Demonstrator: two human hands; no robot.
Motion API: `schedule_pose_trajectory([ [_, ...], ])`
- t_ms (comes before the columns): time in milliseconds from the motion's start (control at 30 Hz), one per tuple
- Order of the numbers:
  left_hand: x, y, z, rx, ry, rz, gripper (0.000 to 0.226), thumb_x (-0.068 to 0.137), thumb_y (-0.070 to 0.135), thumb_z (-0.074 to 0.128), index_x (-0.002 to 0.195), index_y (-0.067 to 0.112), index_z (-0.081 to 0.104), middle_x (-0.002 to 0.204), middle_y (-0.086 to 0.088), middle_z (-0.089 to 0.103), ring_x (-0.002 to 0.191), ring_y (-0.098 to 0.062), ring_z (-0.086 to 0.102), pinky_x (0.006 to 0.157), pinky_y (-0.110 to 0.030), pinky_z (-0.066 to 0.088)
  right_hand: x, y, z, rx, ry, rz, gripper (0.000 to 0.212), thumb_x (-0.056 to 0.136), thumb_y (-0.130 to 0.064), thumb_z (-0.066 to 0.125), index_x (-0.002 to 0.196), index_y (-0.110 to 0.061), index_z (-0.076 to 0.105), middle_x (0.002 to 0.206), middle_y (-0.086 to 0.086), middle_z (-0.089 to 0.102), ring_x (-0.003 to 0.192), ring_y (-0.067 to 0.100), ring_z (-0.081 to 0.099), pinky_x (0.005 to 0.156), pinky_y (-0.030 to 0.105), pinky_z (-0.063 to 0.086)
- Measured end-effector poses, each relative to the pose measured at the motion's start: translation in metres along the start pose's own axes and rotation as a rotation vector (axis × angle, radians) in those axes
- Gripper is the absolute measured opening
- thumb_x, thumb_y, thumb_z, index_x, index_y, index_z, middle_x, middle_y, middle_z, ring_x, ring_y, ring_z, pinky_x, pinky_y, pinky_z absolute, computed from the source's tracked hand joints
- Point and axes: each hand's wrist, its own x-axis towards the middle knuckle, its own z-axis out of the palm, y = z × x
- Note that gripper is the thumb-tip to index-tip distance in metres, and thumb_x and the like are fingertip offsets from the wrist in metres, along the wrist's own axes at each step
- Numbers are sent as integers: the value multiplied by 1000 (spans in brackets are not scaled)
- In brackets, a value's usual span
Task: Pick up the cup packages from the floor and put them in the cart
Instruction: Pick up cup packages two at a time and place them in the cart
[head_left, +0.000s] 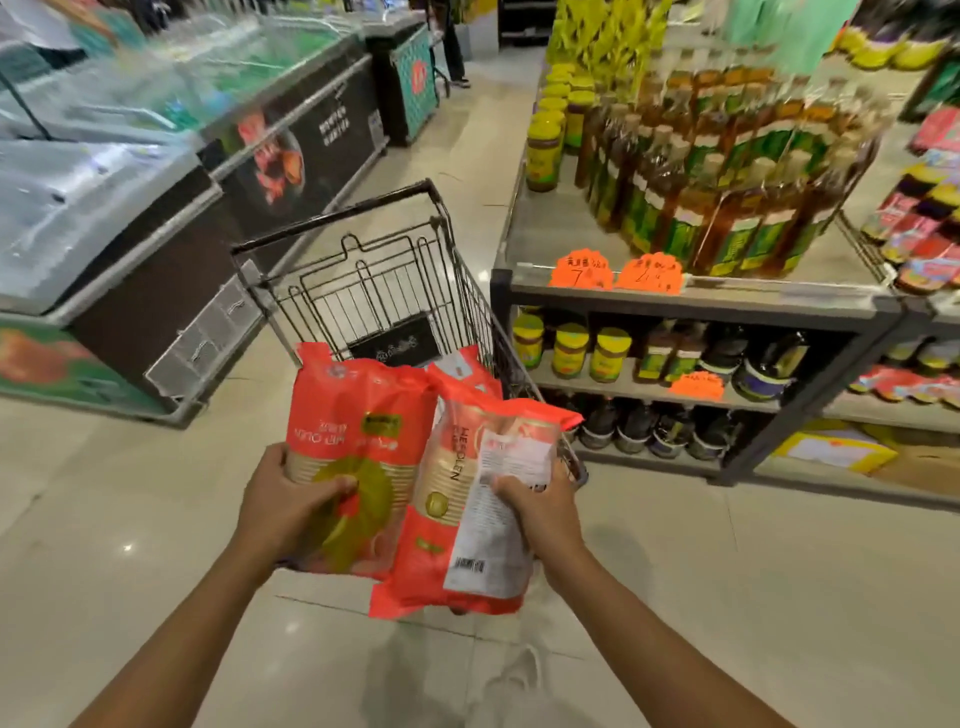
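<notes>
Two packs held: left grip (291, 499) clasps the left cup package (358, 431), right grip (540, 504) the right cup package (467, 525), long axes pointing at the cart (337, 212) just beyond.

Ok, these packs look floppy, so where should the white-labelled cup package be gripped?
Grip the white-labelled cup package around its middle, from its right side, as the right hand does. The cup stack is a firm round body; the flat sealed ends look like loose film, and the other package crowds its left.
</notes>
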Motion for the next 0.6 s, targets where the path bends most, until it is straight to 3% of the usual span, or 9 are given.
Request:
schedule_pose_trajectory([
  [133, 77, 6, -3, 88, -26, 11, 82, 35, 55, 87, 105, 24, 58, 100, -3, 73, 86, -28, 72, 80, -56, 60, 50, 9, 45, 94, 23, 61, 54, 75, -30, 86, 124, -19, 63, 109, -4, 77, 96, 12, 75, 79, 30, 59],
  [300, 167, 48, -17, 240, -76, 72, 80, 33, 55, 81, 104, 24, 58, 94, 1, 70, 80, -19, 67, 72, -41, 55, 104, 8, 102, 206, 34, 214, 72, 66, -47, 86, 127, -18, 60, 110, -3, 76, 99, 19, 74, 92, 45, 59],
  [467, 265, 71, 4, 319, -239, 110, 79, 35, 54, 81, 105, 25, 60, 96, -2, 73, 82, -25, 71, 78, -51, 59, 148, 14, 127, 319, 164, 340, 80, 56, -49, 89, 125, -22, 58, 107, -2, 79, 97, 21, 76, 91, 49, 60],
  [600, 352, 80, 59, 410, -460, 150, 72, 40, 44, 85, 104, 23, 60, 94, -4, 73, 81, -24, 71, 78, -49, 60, 196, 48, 149, 372, 387, 447, 114, 40, -72, 92, 137, -33, 48, 117, -2, 75, 106, 27, 71, 93, 52, 59],
])
